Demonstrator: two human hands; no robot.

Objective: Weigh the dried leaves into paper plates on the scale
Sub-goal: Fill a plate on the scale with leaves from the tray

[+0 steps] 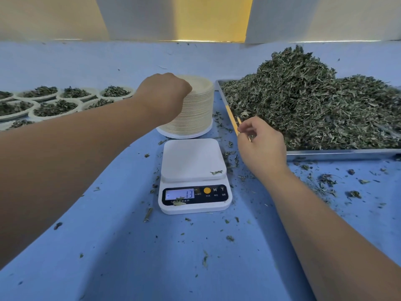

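Blue tabletop (121,246), one scale (193,161), one plate stack (195,109) seemingly gripped by left hand (162,92), right hand (260,144) loosely curled, empty.

A single wide-angle view, worn on the person's head, looks forward and down across the blue surface (108,246). It sits close: the left forearm (54,159) and right forearm (336,235) enter from below, the scale (193,157) lies centred, and the far wall (65,18) fills the top.

White scale (194,158), cream plates (195,109), green leaves (308,101), blue table (121,246).
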